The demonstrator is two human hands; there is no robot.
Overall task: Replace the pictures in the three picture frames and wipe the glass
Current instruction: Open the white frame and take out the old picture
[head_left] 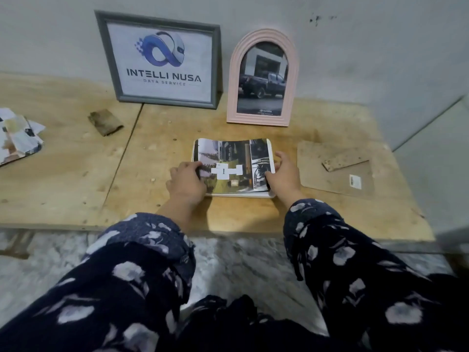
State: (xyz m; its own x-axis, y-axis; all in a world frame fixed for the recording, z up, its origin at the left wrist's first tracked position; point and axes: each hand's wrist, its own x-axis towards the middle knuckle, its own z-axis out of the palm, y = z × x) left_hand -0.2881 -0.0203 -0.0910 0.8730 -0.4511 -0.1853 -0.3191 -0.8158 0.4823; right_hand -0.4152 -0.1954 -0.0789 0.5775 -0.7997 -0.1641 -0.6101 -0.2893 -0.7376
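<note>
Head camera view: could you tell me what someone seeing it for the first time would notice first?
Probably the grey frame with the Intelli Nusa logo, leaning on the wall at the back left, and the pink arched frame with a dark pickup photo to its right. Then, at the centre of the wooden table, the left hand and right hand press a printed picture onto a white frame lying flat.

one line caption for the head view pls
Both hands press a picture into a white frame lying flat.
</note>
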